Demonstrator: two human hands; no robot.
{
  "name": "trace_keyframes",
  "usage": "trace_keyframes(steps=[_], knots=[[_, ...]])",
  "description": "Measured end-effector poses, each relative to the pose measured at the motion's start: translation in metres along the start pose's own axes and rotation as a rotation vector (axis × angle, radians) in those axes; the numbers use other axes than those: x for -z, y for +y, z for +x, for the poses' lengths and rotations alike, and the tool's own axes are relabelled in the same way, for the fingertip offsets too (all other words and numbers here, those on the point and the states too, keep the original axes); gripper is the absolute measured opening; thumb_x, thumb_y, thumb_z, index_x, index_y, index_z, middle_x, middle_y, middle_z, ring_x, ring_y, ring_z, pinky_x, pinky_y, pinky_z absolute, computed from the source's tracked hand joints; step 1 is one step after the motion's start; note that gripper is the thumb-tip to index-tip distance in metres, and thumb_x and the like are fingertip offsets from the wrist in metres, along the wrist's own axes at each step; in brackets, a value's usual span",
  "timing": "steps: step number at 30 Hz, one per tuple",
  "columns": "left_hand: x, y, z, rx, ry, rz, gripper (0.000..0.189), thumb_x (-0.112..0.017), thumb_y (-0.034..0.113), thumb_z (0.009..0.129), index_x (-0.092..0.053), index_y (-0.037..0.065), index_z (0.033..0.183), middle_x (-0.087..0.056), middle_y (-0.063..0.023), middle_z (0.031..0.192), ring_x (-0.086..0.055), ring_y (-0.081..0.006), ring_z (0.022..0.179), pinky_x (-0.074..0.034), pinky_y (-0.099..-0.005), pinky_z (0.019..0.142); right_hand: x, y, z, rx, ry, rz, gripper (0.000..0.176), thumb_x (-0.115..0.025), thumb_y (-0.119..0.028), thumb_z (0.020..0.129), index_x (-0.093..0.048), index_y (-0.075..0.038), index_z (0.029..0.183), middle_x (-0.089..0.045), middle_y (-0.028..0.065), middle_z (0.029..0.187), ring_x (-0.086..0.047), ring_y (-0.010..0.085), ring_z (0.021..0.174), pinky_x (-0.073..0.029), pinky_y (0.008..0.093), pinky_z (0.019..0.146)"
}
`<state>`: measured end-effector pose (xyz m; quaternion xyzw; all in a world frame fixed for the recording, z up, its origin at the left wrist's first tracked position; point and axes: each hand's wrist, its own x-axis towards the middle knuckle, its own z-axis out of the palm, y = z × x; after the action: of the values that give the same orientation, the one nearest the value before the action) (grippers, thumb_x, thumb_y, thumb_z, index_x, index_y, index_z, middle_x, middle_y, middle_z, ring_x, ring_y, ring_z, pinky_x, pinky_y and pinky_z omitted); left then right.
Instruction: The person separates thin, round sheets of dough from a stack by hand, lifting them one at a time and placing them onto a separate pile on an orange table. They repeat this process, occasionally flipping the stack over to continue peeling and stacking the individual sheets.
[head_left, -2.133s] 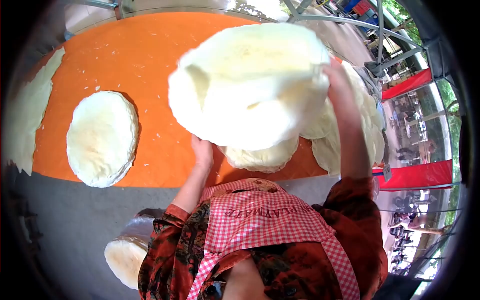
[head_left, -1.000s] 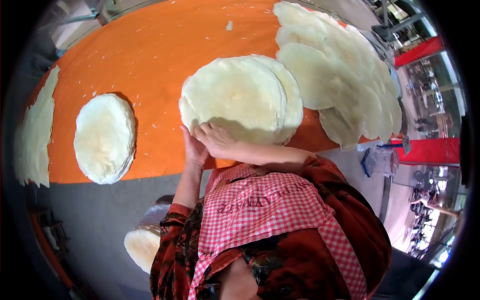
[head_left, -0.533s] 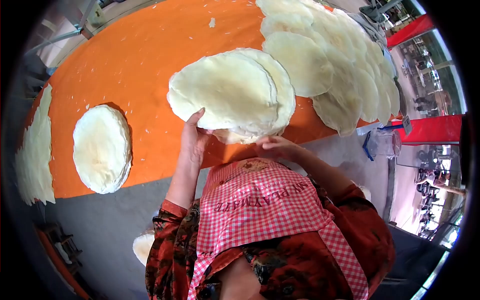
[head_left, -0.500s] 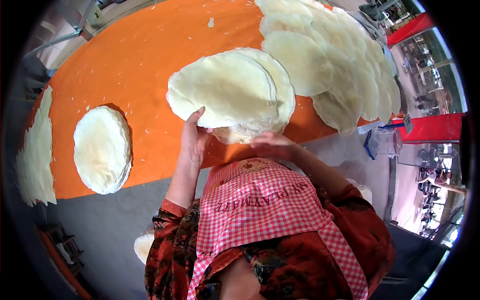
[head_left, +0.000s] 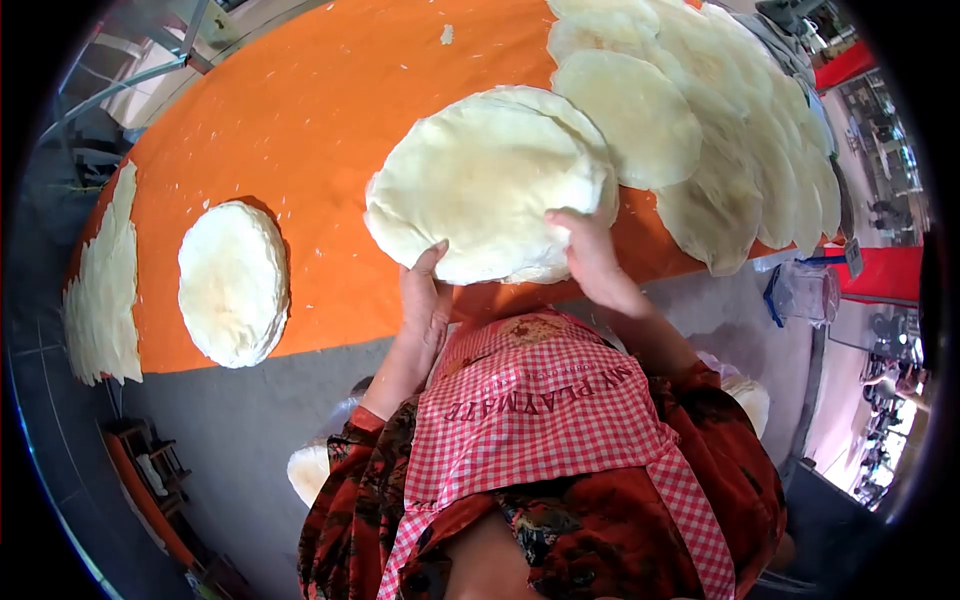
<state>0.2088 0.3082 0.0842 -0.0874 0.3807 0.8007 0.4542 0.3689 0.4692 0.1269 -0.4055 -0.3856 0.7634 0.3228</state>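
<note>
In front of my body a large pale round flatbread (head_left: 480, 185) lies on top of others, their edges showing at its right and lower rim. My left hand (head_left: 425, 295) holds its near left edge, thumb on top and fingers hidden underneath. At the near right edge my right hand (head_left: 593, 258) presses its thumb onto the bread, with its other fingers mostly out of sight behind the rim. The upper sheet has a wavy, slightly folded margin on the right.
A neat stack of flatbreads (head_left: 232, 285) sits on the orange table cover (head_left: 320, 130) to the left. Many overlapping thin sheets (head_left: 720, 130) spread over the right side, and more sheets (head_left: 105, 290) lie at the far left edge. A clear plastic container (head_left: 806, 292) stands beyond the table's right edge.
My right hand has moved from below the near rim up onto the right edge. The upper bread has shifted right over those beneath. My left hand still holds the near left edge.
</note>
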Motion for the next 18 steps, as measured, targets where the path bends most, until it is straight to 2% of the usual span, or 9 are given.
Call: trace_keyframes(steps=[3,5,6,7,8,10,13,16,18], knots=[[-0.022,-0.006,-0.017,0.02,0.022,-0.005,0.056,-0.061,-0.005,0.079,-0.039,0.0,0.131,-0.051,-0.015,0.125,-0.05,-0.0313,0.118,-0.042,-0.0458,0.102,0.016,-0.007,0.007,0.128,-0.081,0.071,0.053,-0.064,0.004,0.072,-0.05,0.001,0.123,-0.059,0.0102,0.106,-0.061,0.021,0.096,-0.051,0.0356,0.082],[0.003,-0.037,0.0,0.16,0.091,0.044,0.06,-0.065,-0.001,0.077,-0.041,0.003,0.132,-0.049,-0.0123,0.13,-0.044,-0.0285,0.123,-0.04,-0.0435,0.103,0.069,0.028,0.043,-0.116,-0.038,0.03,0.049,-0.063,0.004,0.073,-0.052,0.002,0.12,-0.06,0.0104,0.106,-0.061,0.0225,0.096,-0.051,0.0363,0.083],[0.017,-0.052,0.007,0.185,0.05,0.06,0.057,-0.068,0.006,0.078,-0.044,0.004,0.129,-0.053,-0.0107,0.126,-0.05,-0.0253,0.115,-0.045,-0.0389,0.093,0.094,0.047,0.06,-0.234,-0.009,0.01,0.047,-0.062,0.003,0.073,-0.053,0.002,0.119,-0.061,0.0104,0.105,-0.061,0.0233,0.096,-0.051,0.0366,0.083],[0.022,-0.061,0.012,0.211,0.008,0.073,0.055,-0.072,0.012,0.078,-0.047,0.005,0.126,-0.057,-0.009,0.122,-0.055,-0.0221,0.107,-0.049,-0.0342,0.083,0.108,0.054,0.067,-0.14,-0.069,-0.229,0.043,-0.062,0.002,0.074,-0.055,0.002,0.116,-0.062,0.0101,0.103,-0.062,0.0237,0.096,-0.051,0.0368,0.083],[0.018,-0.06,0.013,0.235,-0.002,-0.016,0.054,-0.069,0.014,0.08,-0.045,0.005,0.128,-0.055,-0.0103,0.124,-0.055,-0.024,0.108,-0.05,-0.0351,0.084,0.12,0.058,0.07,-0.05,-0.131,-0.47,0.039,-0.062,0.0,0.074,-0.057,0.002,0.113,-0.062,0.0097,0.101,-0.062,0.0241,0.096,-0.051,0.037,0.082],[0.012,-0.042,0.007,0.286,-0.008,-0.182,0.052,-0.064,0.017,0.085,-0.042,0.005,0.131,-0.052,-0.0129,0.128,-0.055,-0.0277,0.109,-0.051,-0.0371,0.085,0.13,0.071,0.083,-0.288,-0.038,-0.125,0.027,-0.06,-0.005,0.077,-0.063,-0.003,0.104,-0.065,0.0096,0.096,-0.062,0.0264,0.094,-0.05,0.0366,0.081],[0.006,-0.015,0.007,0.278,-0.08,-0.076,0.047,-0.059,0.026,0.089,-0.045,0.004,0.128,-0.055,-0.0135,0.123,-0.06,-0.0275,0.102,-0.054,-0.0344,0.075,0.137,0.07,0.096,-0.287,-0.017,-0.15,0.031,-0.062,-0.014,0.081,-0.06,-0.008,0.111,-0.064,0.0095,0.106,-0.061,0.0262,0.101,-0.048,0.0409,0.086],[0.009,-0.025,0.028,0.247,0.02,0.024,0.042,-0.057,0.026,0.091,-0.047,0.006,0.126,-0.059,-0.0109,0.117,-0.062,-0.0233,0.095,-0.055,-0.0341,0.071,0.09,0.037,0.053,-0.293,0.072,0.198,0.048,-0.061,-0.032,0.087,-0.049,-0.011,0.128,-0.056,0.014,0.121,-0.056,0.0296,0.11,-0.042,0.0495,0.094],[-0.007,-0.022,0.025,0.2,0.043,0.013,0.038,-0.057,0.023,0.091,-0.048,0.007,0.124,-0.061,-0.0086,0.113,-0.062,-0.0198,0.092,-0.054,-0.0338,0.069,0.072,0.029,0.025,-0.364,0.048,0.325,0.06,-0.062,-0.041,0.087,-0.042,-0.009,0.133,-0.055,0.0156,0.121,-0.059,0.0309,0.103,-0.048,0.0443,0.085]])
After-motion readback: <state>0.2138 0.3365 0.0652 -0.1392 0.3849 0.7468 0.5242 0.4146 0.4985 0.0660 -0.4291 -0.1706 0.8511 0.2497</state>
